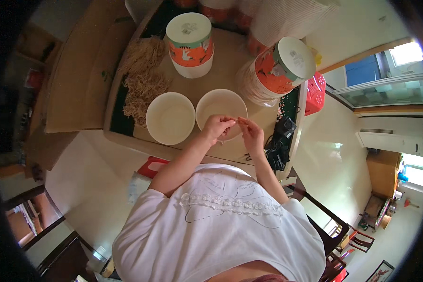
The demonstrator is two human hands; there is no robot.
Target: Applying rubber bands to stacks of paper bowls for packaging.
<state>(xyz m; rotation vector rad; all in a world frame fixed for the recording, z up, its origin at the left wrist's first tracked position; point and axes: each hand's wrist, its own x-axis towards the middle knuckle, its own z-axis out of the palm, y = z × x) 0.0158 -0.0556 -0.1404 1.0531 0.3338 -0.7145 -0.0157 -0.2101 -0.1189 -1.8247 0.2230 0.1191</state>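
My left hand (218, 129) and my right hand (251, 136) are close together over the near rim of a white round tub (210, 101). The fingers of both are pinched together; whatever is between the fingertips is too small to make out. A short thin pale strand (222, 143) hangs below my left hand. Just left of that tub stands a second white tub (170, 117), its inside pale and bare. Tangled tan strings (143, 94) lie in a heap along the table's left side.
Orange-and-green printed tubs (190, 49) (286, 66) stand bottom-up at the back, beside nested white tubs (286, 16). Black cables and adapters (283, 141) lie at the right edge. A red plastic basket (316, 94) is beyond it, and a cardboard box (80, 75) stands left.
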